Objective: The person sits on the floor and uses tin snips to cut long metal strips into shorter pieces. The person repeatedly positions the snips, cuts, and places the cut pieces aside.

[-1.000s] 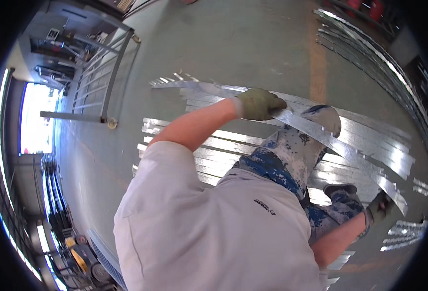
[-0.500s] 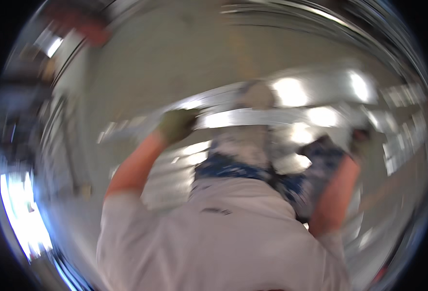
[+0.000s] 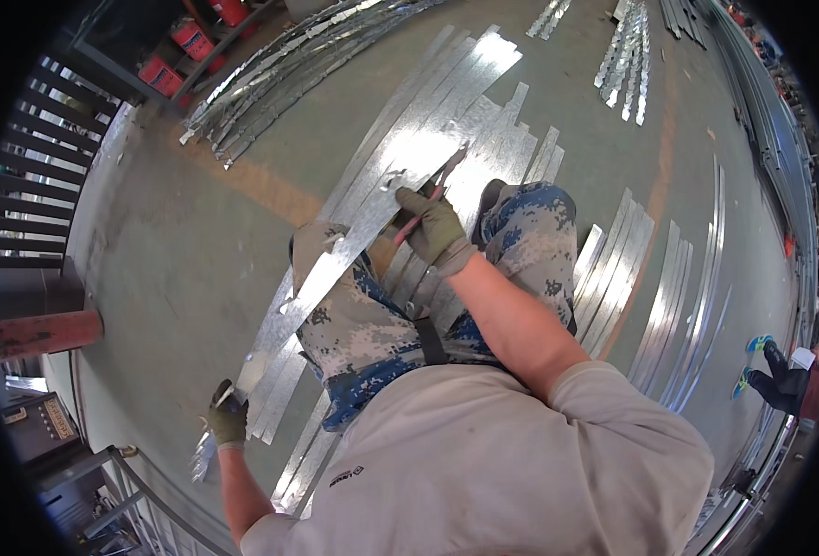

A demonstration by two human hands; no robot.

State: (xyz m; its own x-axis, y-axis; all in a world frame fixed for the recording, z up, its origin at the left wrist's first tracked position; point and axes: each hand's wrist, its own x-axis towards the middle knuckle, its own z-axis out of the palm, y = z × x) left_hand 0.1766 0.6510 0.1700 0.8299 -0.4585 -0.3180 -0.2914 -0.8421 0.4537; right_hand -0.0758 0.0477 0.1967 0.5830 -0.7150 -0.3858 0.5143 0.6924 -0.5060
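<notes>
My right hand [image 3: 435, 227], in an olive work glove, is closed around red-handled tin snips [image 3: 407, 230]; their dark jaws point up to the far end of a long shiny metal strip [image 3: 321, 278]. This strip lies slantwise across my left knee, with small bent tabs along it. At its near left end my gloved left hand [image 3: 228, 422] is closed on the metal, fingers partly hidden. Under and beyond the strip, many flat metal strips [image 3: 497, 139] lie on the floor between and ahead of my knees.
A bundle of notched metal strips [image 3: 284, 83] lies far left, near red containers [image 3: 191, 39]. More strips [image 3: 613, 269] lie to the right, and notched ones [image 3: 624, 65] far right. A slatted rack [image 3: 43, 176] and metal railing [image 3: 140, 491] stand left. Another person's legs [image 3: 775, 375] show at right.
The view has swung and sharpened from a blur. My left hand is now low at the strip's near end, and my right hand is ahead of me with the snips.
</notes>
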